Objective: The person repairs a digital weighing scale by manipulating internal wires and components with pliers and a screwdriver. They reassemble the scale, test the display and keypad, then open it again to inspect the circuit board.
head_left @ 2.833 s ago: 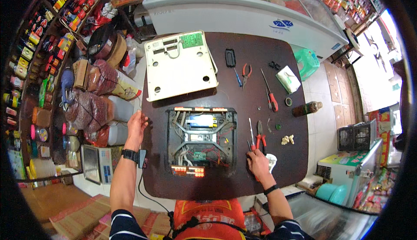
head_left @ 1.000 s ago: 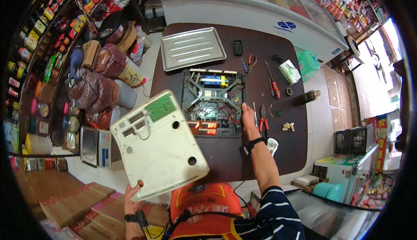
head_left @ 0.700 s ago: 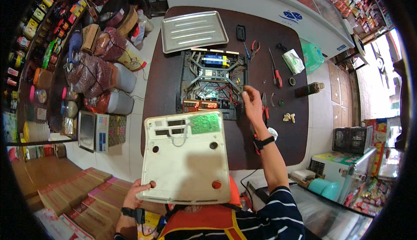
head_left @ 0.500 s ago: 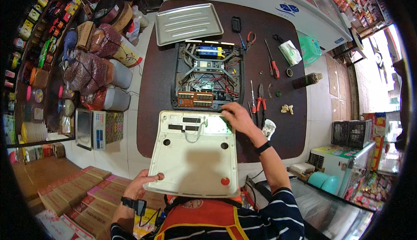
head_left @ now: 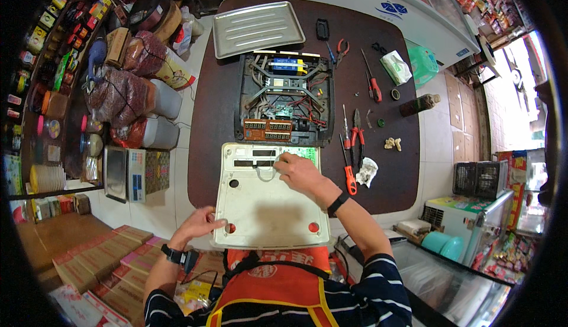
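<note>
The brown table point(head_left: 216, 102) spreads around the black base point(head_left: 329, 108), which lies uncovered on it and shows its wires and metal frame. On the person's side of the black base, just beside it, is the cream cover point(head_left: 269, 200). Its inner face is turned up, and its nearest part passes beyond the table edge. Behind the black base, a little to the left, lies the steel tray point(head_left: 258, 29), with its long ridges visible.

The two hands are apart from each other, both on the near side of the black base. The right hand point(head_left: 302, 176) bends over the cream cover, with its fingertips together at the grey ribbon cable point(head_left: 264, 180); I cannot tell if they pinch it. The left hand point(head_left: 198, 225) has its thumb at the cover's left edge, by a round hole; whether its fingers clamp this edge, I cannot tell.

To the right of the black base there are the red-handled pliers point(head_left: 358, 138), near it, and the white packet point(head_left: 395, 68), farther off. Along the near inner side of the base sits the reddish display board point(head_left: 267, 130). The small green cap point(head_left: 381, 123) lies to the right of the base, past the pliers.
</note>
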`<state>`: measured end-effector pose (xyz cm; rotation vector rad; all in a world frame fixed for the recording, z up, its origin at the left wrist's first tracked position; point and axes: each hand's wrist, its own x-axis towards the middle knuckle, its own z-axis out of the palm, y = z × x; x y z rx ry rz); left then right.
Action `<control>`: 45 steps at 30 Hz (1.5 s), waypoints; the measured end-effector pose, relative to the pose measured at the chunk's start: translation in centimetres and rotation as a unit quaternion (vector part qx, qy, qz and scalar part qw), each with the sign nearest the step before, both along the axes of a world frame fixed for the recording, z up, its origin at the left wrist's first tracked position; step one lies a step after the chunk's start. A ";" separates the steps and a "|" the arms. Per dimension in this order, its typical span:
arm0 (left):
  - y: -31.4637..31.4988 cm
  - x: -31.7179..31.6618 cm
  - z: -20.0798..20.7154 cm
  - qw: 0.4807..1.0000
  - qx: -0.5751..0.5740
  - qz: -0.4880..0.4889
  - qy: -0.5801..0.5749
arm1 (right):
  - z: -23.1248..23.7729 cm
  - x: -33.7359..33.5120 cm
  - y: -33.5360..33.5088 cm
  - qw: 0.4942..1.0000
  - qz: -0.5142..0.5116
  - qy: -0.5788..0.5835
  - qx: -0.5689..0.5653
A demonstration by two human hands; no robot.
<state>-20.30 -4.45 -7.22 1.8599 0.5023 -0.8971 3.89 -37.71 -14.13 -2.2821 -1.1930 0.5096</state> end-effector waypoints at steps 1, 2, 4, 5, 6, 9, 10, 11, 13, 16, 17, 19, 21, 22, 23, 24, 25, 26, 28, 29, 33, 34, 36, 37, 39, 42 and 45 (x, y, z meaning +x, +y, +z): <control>0.2 0.7 0.6 0.996 0.079 -0.023 -0.020 | -0.5 -0.3 0.8 1.000 0.005 0.003 0.007; 0.4 1.7 1.0 0.987 0.138 -0.055 -0.058 | -0.9 -0.6 1.5 1.000 0.009 0.002 -0.007; 0.4 3.8 1.8 0.953 0.257 -0.115 -0.113 | -1.9 -1.4 2.7 0.999 0.020 -0.007 -0.025; 0.2 5.0 2.0 0.955 0.251 -0.091 -0.127 | -2.2 -1.6 3.1 0.998 0.034 0.006 -0.048; -0.1 6.3 2.0 0.953 0.238 -0.101 -0.160 | -2.5 -1.9 3.3 0.998 0.037 -0.001 -0.045; -1.1 10.4 1.6 0.948 0.189 -0.130 -0.222 | -2.4 -2.5 3.3 0.999 0.036 0.011 -0.034; -1.5 11.7 1.2 0.952 0.164 -0.138 -0.219 | -2.0 -2.5 3.0 0.999 0.015 0.032 0.015; -2.1 12.8 0.8 0.957 0.139 -0.144 -0.211 | -1.5 -2.7 2.4 0.998 -0.001 0.054 0.042; -3.5 14.4 -0.2 0.960 0.085 -0.133 -0.232 | -0.5 -2.8 1.4 0.992 -0.031 0.092 0.081; -5.7 15.9 -1.4 0.977 -0.037 -0.115 -0.174 | 0.9 -2.8 0.2 0.981 -0.069 0.137 0.119; -6.5 16.0 -1.6 0.978 -0.093 -0.087 -0.164 | 1.3 -2.9 -0.2 0.976 -0.081 0.150 0.133; -7.9 16.2 -1.8 0.977 -0.173 -0.019 -0.123 | 1.7 -3.0 -0.5 0.969 -0.101 0.162 0.159; -8.7 16.4 -1.3 0.974 -0.167 -0.028 -0.152 | 1.9 -3.1 -0.5 0.964 -0.112 0.163 0.177; -9.0 16.3 -1.0 0.978 -0.145 -0.033 -0.144 | 1.9 -3.1 -0.6 0.965 -0.108 0.155 0.182; -9.4 16.1 -0.7 0.968 -0.112 -0.042 -0.222 | 2.0 -3.0 -0.6 0.966 -0.108 0.150 0.179; -9.6 16.0 -0.4 0.959 -0.111 -0.031 -0.258 | 2.1 -2.7 -0.6 0.969 -0.107 0.138 0.175; -9.8 15.9 -0.1 0.948 -0.106 -0.021 -0.299 | 2.2 -2.4 -0.6 0.966 -0.126 0.131 0.184; -9.9 15.8 0.1 0.935 -0.102 -0.011 -0.340 | 2.3 -1.9 -0.6 0.963 -0.146 0.119 0.192; -9.9 15.9 0.2 0.931 -0.094 0.031 -0.352 | 2.5 -0.7 -0.7 0.965 -0.177 0.083 0.173; -9.9 16.1 0.1 0.937 -0.101 0.052 -0.329 | 2.6 -0.3 -0.6 0.966 -0.171 0.067 0.181; -9.8 17.3 -0.8 0.948 -0.147 0.119 -0.256 | 2.1 1.5 1.1 0.981 -0.087 0.029 0.168; -9.9 17.6 -1.1 0.950 -0.153 0.136 -0.237 | 2.0 1.8 1.5 0.983 -0.085 0.073 0.143; -9.9 18.3 -1.5 0.935 -0.178 0.171 -0.254 | 1.7 2.1 2.1 0.985 -0.076 0.142 0.069; -9.9 18.6 -1.7 0.931 -0.186 0.193 -0.247 | 1.7 1.9 2.2 0.982 -0.090 0.135 0.096; -9.6 19.6 -2.1 0.929 -0.185 0.218 -0.236 | 1.8 1.8 2.4 0.980 -0.095 0.148 0.092; -9.3 21.4 -2.9 0.920 -0.216 0.259 -0.198 | 2.1 1.7 2.7 0.951 -0.135 0.246 0.133; -9.5 23.1 -3.5 0.923 -0.220 0.243 -0.201 | 2.0 2.1 3.2 0.918 -0.172 0.307 0.183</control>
